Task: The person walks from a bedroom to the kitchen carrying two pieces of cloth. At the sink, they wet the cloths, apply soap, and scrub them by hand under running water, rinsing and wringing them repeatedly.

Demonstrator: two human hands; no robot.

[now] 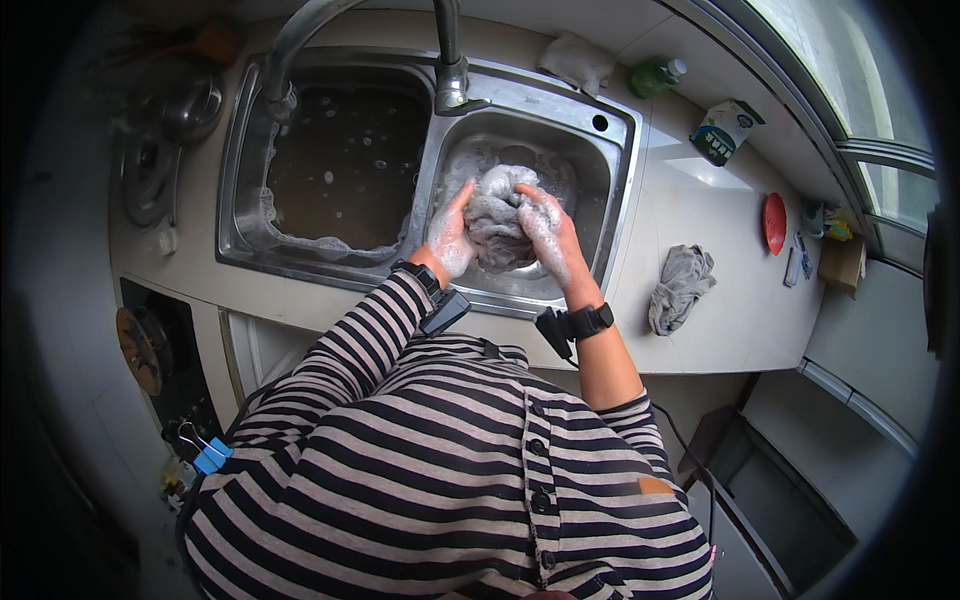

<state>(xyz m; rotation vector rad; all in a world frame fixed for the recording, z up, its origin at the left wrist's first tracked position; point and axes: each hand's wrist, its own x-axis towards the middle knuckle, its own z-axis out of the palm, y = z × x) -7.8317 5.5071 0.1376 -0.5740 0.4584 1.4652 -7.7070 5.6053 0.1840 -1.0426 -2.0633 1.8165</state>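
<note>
Both my hands, covered in white suds, hold a bunched grey cloth [499,217] over the right basin [589,202] of a stainless steel double sink. My left hand [452,234] presses the cloth's left side, and my right hand [549,232] grips it from the right with the fingers curled over its top. Foam clings to the cloth. Some suds lie in the basin behind it. Murky water with a few bubbles stands in the left basin [345,165]. The faucet's base [452,82] rises behind the divider, and its spout points down at the left basin.
On the counter to the right lie a crumpled grey cloth [681,289], a red dish [774,223] and a green-and-white packet [726,131]. A green bottle [656,77] and a whitish cloth [577,61] are behind the sink. Pot lids [150,180] and a stove [169,360] are at left.
</note>
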